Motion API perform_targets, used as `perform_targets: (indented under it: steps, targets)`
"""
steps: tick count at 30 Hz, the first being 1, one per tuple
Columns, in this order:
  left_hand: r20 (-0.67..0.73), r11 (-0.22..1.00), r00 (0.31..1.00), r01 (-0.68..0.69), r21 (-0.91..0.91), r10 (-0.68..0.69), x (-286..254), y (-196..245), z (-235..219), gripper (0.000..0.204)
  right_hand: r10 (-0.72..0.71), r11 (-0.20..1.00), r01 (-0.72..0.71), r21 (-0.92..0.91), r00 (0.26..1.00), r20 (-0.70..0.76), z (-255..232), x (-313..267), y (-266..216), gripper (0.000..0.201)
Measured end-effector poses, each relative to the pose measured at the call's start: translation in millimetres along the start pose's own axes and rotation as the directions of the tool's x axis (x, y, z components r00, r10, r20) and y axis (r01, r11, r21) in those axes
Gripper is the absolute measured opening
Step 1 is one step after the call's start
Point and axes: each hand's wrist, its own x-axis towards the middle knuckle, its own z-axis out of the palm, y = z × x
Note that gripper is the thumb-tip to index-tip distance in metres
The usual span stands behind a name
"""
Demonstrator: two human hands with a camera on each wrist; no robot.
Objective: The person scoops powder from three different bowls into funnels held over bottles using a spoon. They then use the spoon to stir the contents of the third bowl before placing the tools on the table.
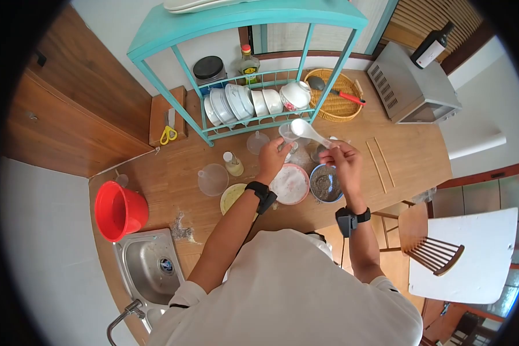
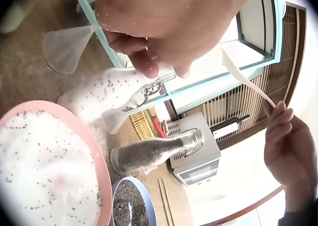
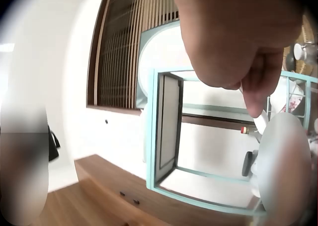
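Note:
In the head view my left hand (image 1: 271,160) is at the neck of a glass swing-top bottle (image 2: 102,89) of white grains dotted with black specks. The left wrist view shows its fingertips pinching that neck. Raised beside it, my right hand (image 1: 345,161) grips the handle of a white spoon (image 1: 307,131), its bowl held above the bottles. Below the hands is a pink-rimmed bowl (image 2: 102,169) of the same speckled white grains. A blue bowl (image 2: 151,211) of dark grains sits to its right. Behind that stands a swing-top bottle of dark grains (image 2: 144,155).
Clear funnels (image 1: 213,180) lie around a smaller bottle (image 1: 233,164) and a yellowish bowl (image 1: 228,202). A turquoise rack (image 1: 248,37) with white bowls stands behind. Chopsticks (image 1: 380,165), a wicker basket (image 1: 328,109) and a microwave (image 1: 406,86) are right; a red bucket (image 1: 120,210) and sink (image 1: 150,268) left.

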Motion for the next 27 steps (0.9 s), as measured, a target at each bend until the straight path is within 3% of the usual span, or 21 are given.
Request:
perform_targets:
  steps: [2,3,5,10,12,13,14,17,21,27]
  targets:
    - [-0.034,0.999,0.999,-0.035,-0.018,0.034,5,0,1,0.028,-0.049,0.996,0.052,-0.068,0.998,0.046,5,8,3,0.023]
    - [0.010,0.999,0.999,0.030,0.034,-0.031,7,-1,-1,0.028,-0.172,0.940,0.196,-0.279,0.979,0.107,5,8,2,0.023]
    - [0.093,0.975,0.979,0.165,0.147,-0.180,3,1,-2,0.028,-0.344,0.652,0.456,-0.606,0.890,0.299,1,0,1,0.022]
    - [-0.009,0.998,0.999,0.033,0.048,-0.033,-2,2,1,0.028,-0.454,0.538,0.539,-0.649,0.833,0.316,-13,-11,-3,0.020]
    - [0.013,0.993,0.993,0.120,-0.008,-0.120,-4,0,2,0.029,-0.338,0.910,0.331,-0.249,0.941,0.014,-17,-15,6,0.020]
    - [0.025,0.986,0.987,0.160,-0.037,-0.160,-3,-1,4,0.029,-0.211,0.977,0.213,0.012,0.972,-0.102,-20,-17,10,0.020]
    - [0.014,0.986,0.986,0.167,-0.029,-0.166,-1,-2,5,0.029,-0.204,0.978,0.207,0.020,0.975,-0.090,-30,-17,19,0.020]
    - [0.021,0.974,0.974,0.226,-0.016,-0.225,-2,-9,7,0.021,0.184,0.891,-0.173,0.419,0.983,0.015,-75,-20,73,0.020]
    - [0.050,0.922,0.929,0.370,-0.117,-0.366,-3,14,1,0.025,0.336,0.907,-0.349,0.235,0.937,0.095,-99,-44,134,0.020]
    - [0.071,0.924,0.947,0.322,-0.208,-0.314,1,19,1,0.027,0.384,0.906,-0.395,0.156,0.919,0.092,-105,-67,154,0.021]
